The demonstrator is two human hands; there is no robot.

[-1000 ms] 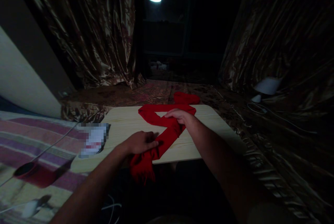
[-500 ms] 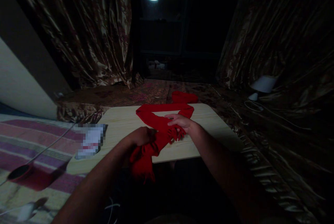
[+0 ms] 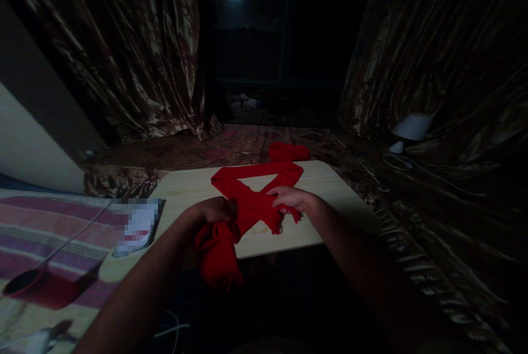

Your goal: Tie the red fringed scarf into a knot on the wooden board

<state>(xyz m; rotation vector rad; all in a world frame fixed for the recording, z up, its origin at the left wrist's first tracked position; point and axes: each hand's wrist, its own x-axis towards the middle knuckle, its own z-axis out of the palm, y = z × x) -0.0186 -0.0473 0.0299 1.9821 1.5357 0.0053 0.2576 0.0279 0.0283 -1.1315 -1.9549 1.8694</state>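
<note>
A red fringed scarf (image 3: 251, 208) lies looped on a pale wooden table (image 3: 185, 183), its two lengths crossing near the middle. My left hand (image 3: 216, 210) is closed on the left length, and below it that end bunches up and hangs over the near table edge. At the other fringed end, my right hand (image 3: 291, 198) pinches the scarf's right side, with some fringe showing beneath the fingers. The fingertips of my left hand are partly hidden in shadow.
Beyond the table lies a red folded cloth (image 3: 289, 151). A blurred white packet (image 3: 140, 227) rests at the table's left edge. A red container (image 3: 43, 288) and cables are on the striped bedding at left. A white lamp (image 3: 412, 127) stands at right.
My left hand has moved slightly left with its part of the scarf. My right hand has shifted toward the right and lower, and the fringed end has spread flatter. The view has turned a little.
</note>
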